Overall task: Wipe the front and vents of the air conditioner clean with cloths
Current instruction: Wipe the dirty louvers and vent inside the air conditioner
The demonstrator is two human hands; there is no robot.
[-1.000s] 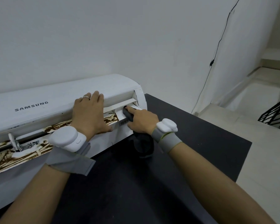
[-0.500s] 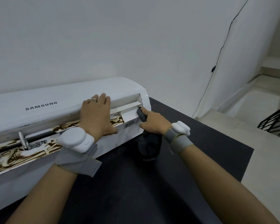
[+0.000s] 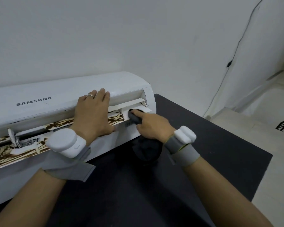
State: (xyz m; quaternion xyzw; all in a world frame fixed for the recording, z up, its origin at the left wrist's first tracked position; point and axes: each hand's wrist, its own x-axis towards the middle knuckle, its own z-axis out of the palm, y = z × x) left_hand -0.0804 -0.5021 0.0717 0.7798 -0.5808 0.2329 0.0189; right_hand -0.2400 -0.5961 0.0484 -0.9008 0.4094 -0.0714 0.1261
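Vent wipe under way at the right end of the unit, which lies on the black table (image 3: 203,136).
My right hand (image 3: 152,126) grips the dark cloth (image 3: 132,118), with the slack bunched below my palm. The index finger (image 3: 140,114) is out straight, pressing cloth into the slot under the louvre (image 3: 134,102). My left hand (image 3: 93,115) lies flat, fingers straight and together, bracing the Samsung air conditioner (image 3: 39,95). The next move, I judge, is to drag left along the slot toward the brown-stained flap (image 3: 61,125).
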